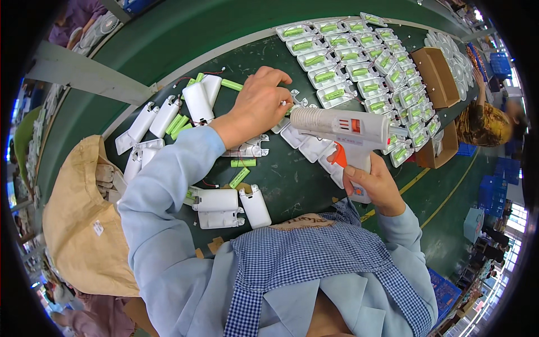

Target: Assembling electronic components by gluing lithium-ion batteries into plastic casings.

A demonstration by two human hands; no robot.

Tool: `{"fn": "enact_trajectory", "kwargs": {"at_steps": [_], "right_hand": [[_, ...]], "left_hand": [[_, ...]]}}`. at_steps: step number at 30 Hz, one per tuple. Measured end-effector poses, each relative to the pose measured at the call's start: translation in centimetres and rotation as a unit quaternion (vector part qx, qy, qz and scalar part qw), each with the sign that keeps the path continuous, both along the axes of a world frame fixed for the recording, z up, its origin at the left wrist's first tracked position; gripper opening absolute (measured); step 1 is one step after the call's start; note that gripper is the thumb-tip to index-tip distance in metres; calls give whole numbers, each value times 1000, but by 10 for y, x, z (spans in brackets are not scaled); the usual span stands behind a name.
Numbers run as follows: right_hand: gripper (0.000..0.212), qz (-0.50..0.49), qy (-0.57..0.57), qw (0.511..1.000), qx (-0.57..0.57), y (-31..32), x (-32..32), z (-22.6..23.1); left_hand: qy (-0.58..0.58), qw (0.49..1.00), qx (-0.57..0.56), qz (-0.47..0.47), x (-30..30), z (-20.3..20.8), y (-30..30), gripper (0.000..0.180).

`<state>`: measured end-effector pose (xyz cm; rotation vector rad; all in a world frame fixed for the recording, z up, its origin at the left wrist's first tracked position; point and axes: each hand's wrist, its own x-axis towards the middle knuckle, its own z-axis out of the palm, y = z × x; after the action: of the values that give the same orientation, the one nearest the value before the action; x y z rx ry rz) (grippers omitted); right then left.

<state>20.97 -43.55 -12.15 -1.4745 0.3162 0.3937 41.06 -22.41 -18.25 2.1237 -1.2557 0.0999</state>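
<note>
My right hand [380, 182] is wrapped round the grip of a white hot glue gun [331, 121] with an orange trigger. The gun's nozzle points left, at my left hand [255, 101]. The fingers of that hand are bent over a white plastic shell half close to the nozzle, with a bit of green showing at the fingertips; what they pinch is mostly hidden. Empty white shell halves [313, 147] lie beneath the gun. Left of them, near my left wrist, are another open shell [251, 147] and loose green battery cells [243, 163].
Rows of white shells with green batteries [334, 94] cover the far right of the green table. Closed white cases [197, 104] are piled at the left, beside a tan cloth-covered container [84, 224]. Cardboard boxes [435, 76] and a person [485, 123] are at the right.
</note>
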Motion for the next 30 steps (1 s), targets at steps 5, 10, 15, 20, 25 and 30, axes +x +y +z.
{"fn": "enact_trajectory", "kwargs": {"at_steps": [5, 10, 15, 20, 25, 30], "right_hand": [[38, -6, 0, 1000, -2, -3, -4, 1], [37, -17, 3, 1000, -18, -2, -8, 0], [36, -22, -6, 1000, 11, -3, -2, 0], [34, -25, -19, 999, 29, -4, 4, -5], [31, -25, -13, 999, 29, 0, 9, -4], [31, -16, -23, 999, 15, -3, 3, -6]], "left_hand": [[-29, 999, 10, 11, -2, -6, -7, 7], [-43, 999, 15, 22, -4, -5, -5, 8], [-31, 998, -2, 53, 2, 13, 11, 10], [-49, 991, 67, 101, 23, 28, 44, 16], [-119, 971, 173, 111, 24, 15, 61, 20], [-132, 966, 187, 116, 29, 7, 59, 22]]}}
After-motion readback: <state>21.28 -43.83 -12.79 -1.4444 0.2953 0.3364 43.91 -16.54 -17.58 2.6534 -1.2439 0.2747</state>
